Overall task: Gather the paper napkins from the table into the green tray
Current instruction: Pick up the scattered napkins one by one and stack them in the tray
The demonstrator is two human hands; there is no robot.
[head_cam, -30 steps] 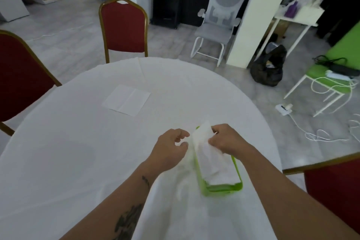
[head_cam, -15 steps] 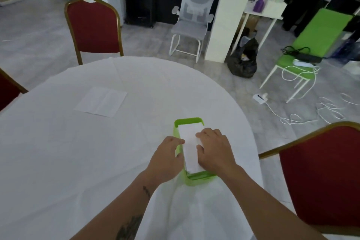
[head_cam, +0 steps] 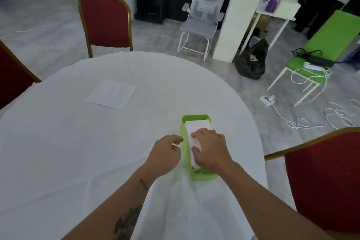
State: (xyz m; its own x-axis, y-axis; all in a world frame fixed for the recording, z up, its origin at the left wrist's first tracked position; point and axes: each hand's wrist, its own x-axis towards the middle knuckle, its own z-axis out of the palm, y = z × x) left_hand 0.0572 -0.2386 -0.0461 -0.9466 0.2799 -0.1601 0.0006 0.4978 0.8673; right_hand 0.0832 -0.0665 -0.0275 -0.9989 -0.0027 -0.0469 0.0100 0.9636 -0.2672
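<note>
Right hand [head_cam: 211, 150]: flat, fingers spread, pressing the folded napkin [head_cam: 194, 134] down inside the green tray [head_cam: 195, 118].
Left hand [head_cam: 165, 154]: loosely curled, holding nothing, just at the tray's 9 o'clock wall.
Tray: on the worktop [head_cam: 58, 142].
Loose napkin [head_cam: 111, 93]: lying flat, 10 o'clock of the tray, well apart.

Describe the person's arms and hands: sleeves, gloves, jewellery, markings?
Both forearms are bare to the frame edge: no sleeves, gloves, watch or rings visible. The left hand has a forearm with two dark tattoos, a small mark near the wrist and a larger one nearer the elbow. The right hand and forearm show no markings.
</note>
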